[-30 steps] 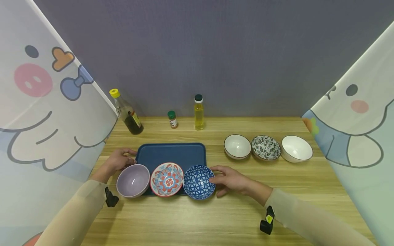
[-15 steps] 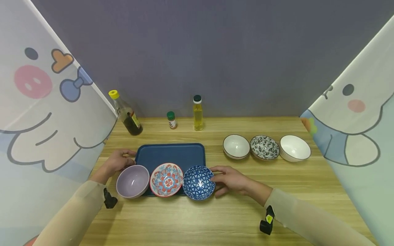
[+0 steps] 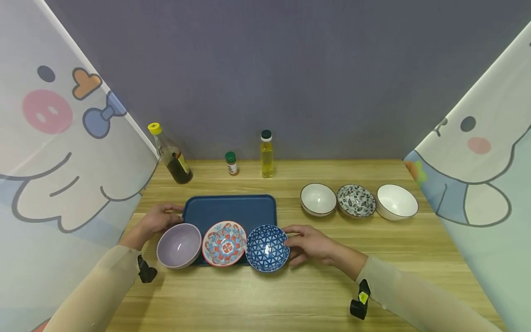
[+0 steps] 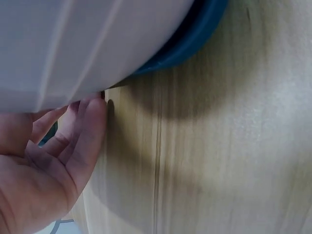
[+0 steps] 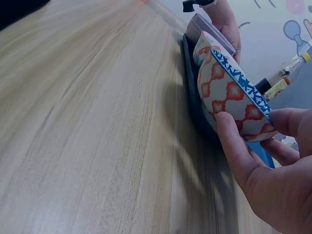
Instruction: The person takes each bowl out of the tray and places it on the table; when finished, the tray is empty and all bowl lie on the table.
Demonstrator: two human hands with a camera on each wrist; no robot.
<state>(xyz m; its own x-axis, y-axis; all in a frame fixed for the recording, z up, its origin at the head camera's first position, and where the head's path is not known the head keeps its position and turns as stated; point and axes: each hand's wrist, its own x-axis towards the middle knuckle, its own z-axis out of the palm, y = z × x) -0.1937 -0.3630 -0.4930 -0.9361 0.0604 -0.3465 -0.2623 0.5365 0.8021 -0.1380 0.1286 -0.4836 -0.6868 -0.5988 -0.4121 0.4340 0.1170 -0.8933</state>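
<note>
My right hand (image 3: 311, 243) holds the right side of a bowl with a blue-and-white triangle pattern inside (image 3: 265, 251); its thumb overlaps the rim and other fingers lie along the red-patterned outer wall (image 5: 233, 95). Left of it stands a red-and-blue floral bowl (image 3: 224, 243), then a lilac bowl (image 3: 179, 246). All three sit in a row over the front edge of a dark blue tray (image 3: 230, 207). Beside the lilac bowl and the tray's left edge rests my left hand (image 3: 157, 219), fingers loosely bent; in the left wrist view the lilac bowl's wall (image 4: 87, 48) partly hides its fingertips.
On the right are a white bowl with a dark rim (image 3: 318, 199), a black-and-white leaf-patterned bowl (image 3: 356, 201) and a larger white bowl (image 3: 397, 202). Along the back wall stand a yellow-capped dark sauce bottle (image 3: 177, 166), a green-capped spice jar (image 3: 232, 164) and an oil bottle (image 3: 267, 157).
The head view shifts slightly. Both hands and the three bowls on the tray keep the same places relative to each other.
</note>
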